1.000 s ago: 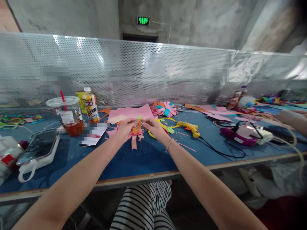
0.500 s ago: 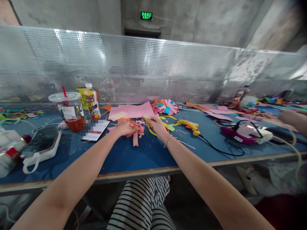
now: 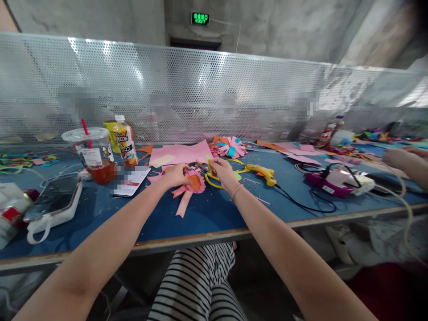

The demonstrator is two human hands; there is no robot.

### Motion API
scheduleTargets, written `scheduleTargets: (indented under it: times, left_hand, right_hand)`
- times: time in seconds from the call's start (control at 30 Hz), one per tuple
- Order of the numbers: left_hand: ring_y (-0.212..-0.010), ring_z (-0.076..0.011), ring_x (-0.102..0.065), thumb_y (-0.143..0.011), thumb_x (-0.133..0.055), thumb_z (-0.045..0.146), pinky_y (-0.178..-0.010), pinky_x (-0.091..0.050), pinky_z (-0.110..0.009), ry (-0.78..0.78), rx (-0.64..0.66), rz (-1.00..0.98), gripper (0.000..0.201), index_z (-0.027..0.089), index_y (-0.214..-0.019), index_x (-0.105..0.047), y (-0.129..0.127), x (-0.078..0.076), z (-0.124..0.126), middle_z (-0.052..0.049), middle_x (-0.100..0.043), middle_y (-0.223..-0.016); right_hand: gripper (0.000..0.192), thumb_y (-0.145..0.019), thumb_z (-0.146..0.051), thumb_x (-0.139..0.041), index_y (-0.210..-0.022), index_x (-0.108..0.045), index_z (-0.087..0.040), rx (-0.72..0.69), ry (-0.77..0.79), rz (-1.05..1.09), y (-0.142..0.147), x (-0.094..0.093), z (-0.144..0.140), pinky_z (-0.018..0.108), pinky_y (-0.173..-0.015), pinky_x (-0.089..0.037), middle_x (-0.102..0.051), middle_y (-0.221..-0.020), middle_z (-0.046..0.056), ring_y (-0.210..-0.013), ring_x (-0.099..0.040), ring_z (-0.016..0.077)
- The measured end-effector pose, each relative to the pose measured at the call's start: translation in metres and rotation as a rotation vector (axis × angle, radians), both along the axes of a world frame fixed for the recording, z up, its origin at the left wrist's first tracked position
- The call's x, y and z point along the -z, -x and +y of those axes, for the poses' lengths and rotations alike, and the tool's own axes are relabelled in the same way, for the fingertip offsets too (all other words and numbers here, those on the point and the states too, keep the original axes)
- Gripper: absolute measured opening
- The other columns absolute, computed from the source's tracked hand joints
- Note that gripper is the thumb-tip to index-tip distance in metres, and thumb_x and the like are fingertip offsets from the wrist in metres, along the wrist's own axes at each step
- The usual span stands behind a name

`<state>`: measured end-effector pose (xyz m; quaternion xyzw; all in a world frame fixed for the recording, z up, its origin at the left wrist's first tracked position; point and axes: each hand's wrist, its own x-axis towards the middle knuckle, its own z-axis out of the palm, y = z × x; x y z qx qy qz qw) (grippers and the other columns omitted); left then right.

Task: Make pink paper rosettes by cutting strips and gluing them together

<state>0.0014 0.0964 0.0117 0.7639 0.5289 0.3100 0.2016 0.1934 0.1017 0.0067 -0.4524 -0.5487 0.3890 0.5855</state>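
Blue desk backed by a perforated metal screen, strewn with paper scraps. Left hand, fingers curled, pressed on a pink paper rosette with an orange centre, which lay flat on the desk between the two hands, a pink tail trailing toward the near edge. Right hand, fingers pinched narrow, held a small green paper strip just beside the rosette's far edge. Yellow scissors lay beneath the right hand; a yellow glue gun lay near, to its right, its cord running on. Pink paper sheets and a finished paper flower lay beyond. At left stood a lidded drink cup, a bottle and a phone. Another person's hand rested far right.
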Motion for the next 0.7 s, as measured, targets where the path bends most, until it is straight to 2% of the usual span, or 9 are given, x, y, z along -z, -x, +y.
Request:
scheduleTargets:
  times: [0.17, 0.33, 0.5, 0.57, 0.7]
  left_hand:
    - [-0.066, -0.0163, -0.054, -0.046, -0.07, 0.025, -0.058, -0.04, -0.026, 0.077, 0.081, -0.072, 0.028, 0.017, -0.072, -0.062, 0.0, -0.009, -0.005, 0.0, -0.06, -0.069]
    - [-0.072, -0.0166, -0.054, -0.046, -0.071, 0.022, -0.063, -0.042, -0.026, 0.022, 0.202, -0.079, 0.024, 0.018, -0.067, -0.062, 0.004, -0.023, -0.011, -0.001, -0.061, -0.071]
    - [-0.056, -0.0092, -0.048, -0.055, -0.067, 0.023, -0.052, -0.037, -0.021, 0.145, 0.375, -0.265, 0.024, 0.018, -0.074, -0.053, 0.014, -0.025, -0.007, 0.003, -0.052, -0.063]
    - [-0.05, -0.0069, -0.043, -0.057, -0.066, 0.023, -0.048, -0.033, -0.018, 0.131, 0.351, -0.348, 0.027, 0.019, -0.078, -0.049, 0.018, -0.022, -0.001, 0.006, -0.047, -0.057]
    - [-0.05, -0.0054, -0.043, -0.056, -0.068, 0.022, -0.047, -0.033, -0.016, -0.019, 0.176, -0.552, 0.033, 0.019, -0.08, -0.046, 0.02, -0.016, 0.009, 0.008, -0.046, -0.059]
  right_hand:
    - [0.019, -0.062, -0.033, -0.06, -0.068, -0.051, -0.018, 0.013, 0.023, 0.091, -0.006, -0.007, -0.003, 0.017, -0.043, -0.04, -0.047, -0.055, -0.005, -0.045, -0.043, 0.0047]
    - [0.017, -0.063, -0.032, -0.058, -0.067, -0.051, -0.018, 0.066, 0.027, 0.113, -0.01, -0.014, -0.006, 0.016, -0.039, -0.039, -0.049, -0.057, -0.004, -0.046, -0.044, 0.0054]
    - [0.016, -0.062, -0.028, -0.06, -0.067, -0.049, -0.019, 0.077, 0.093, 0.173, -0.011, -0.014, -0.008, 0.02, -0.043, -0.047, -0.049, -0.056, -0.005, -0.046, -0.051, 0.0075]
    - [0.016, -0.062, -0.025, -0.062, -0.067, -0.049, -0.019, 0.038, 0.125, 0.207, -0.01, -0.013, -0.008, 0.022, -0.048, -0.051, -0.051, -0.057, -0.005, -0.051, -0.057, 0.0097]
    - [0.015, -0.065, -0.018, -0.065, -0.065, -0.05, -0.018, -0.001, 0.186, 0.198, -0.005, -0.008, -0.007, 0.023, -0.055, -0.054, -0.056, -0.058, -0.003, -0.054, -0.06, 0.0098]
